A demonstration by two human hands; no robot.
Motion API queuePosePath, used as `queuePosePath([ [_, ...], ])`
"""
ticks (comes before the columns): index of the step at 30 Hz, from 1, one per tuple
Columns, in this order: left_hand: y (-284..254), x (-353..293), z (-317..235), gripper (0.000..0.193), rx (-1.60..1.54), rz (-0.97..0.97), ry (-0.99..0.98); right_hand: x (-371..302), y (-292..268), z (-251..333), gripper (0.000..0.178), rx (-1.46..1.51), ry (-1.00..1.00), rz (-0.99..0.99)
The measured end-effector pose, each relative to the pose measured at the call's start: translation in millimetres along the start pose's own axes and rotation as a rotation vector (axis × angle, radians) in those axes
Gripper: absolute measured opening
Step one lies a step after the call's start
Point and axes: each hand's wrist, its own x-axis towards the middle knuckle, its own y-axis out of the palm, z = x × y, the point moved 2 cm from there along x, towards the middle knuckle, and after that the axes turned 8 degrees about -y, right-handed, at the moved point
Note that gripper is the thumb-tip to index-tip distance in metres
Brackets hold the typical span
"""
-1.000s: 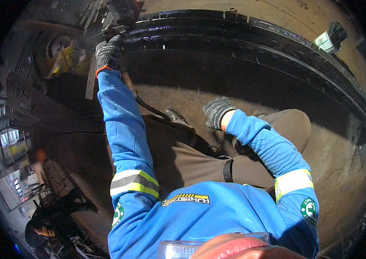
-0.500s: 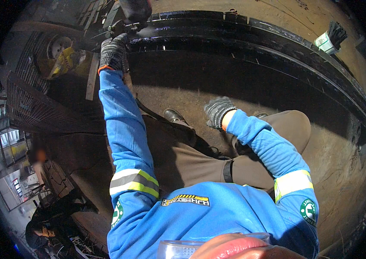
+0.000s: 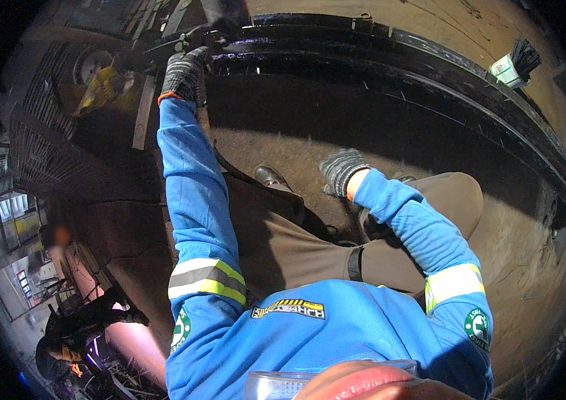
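Floor (image 3: 516, 240): brown, dusty, patchy, sunlit at right, deep shadow under the work. Workshop interior at far left, bright window (image 3: 8, 208), a co-worker (image 3: 73, 267) at lower left, details too dark to tell. Biggest item: long black steel beam (image 3: 389, 57) across the top, bowed by the lens, lengthwise ridges, glossy near the upper left, duller further right. Dark metal grating (image 3: 43, 153) at left, slatted. Round pale disc (image 3: 91, 65) and crumpled yellow sheeting (image 3: 103, 87) near it, flat bare metal bar (image 3: 144, 112) just right of those. White tub (image 3: 508, 72) beside the beam's far edge at right, stiff black bristly bundle (image 3: 526, 60) sticking out. Dark hose (image 3: 226, 163) runs down from below the left hand, smooth, thin. Spray gun (image 3: 197, 40): metal body, rounded dark cup (image 3: 225, 15), sits at the beam's left part. Left hand (image 3: 185, 73), grey-black knit glove, orange cuff: fingers wrapped round the gun's handle, body just beyond the knuckles, cup further out and to the right. Trigger finger position can't be made out. Right hand (image 3: 343, 170), same glove, well apart from the gun, near the right knee; fingers curled, palm hidden, can't tell if it holds anything.
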Motion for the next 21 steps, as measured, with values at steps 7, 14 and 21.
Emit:
queuePosePath([
  [7, 4, 6, 28, 0.034, -0.7, -0.144, -0.672, 0, -3, -1, 0.028, 0.005, -0.004, -0.023],
  [14, 46, 10, 55, 0.028, -0.736, -0.206, -0.534, -1, -4, -3, 0.042, 0.026, 0.0, 0.038],
  [21, 22, -11, 2, 0.018, -1.261, -0.078, -0.741, -2, -3, -6, 0.038, -0.011, 0.014, 0.015],
])
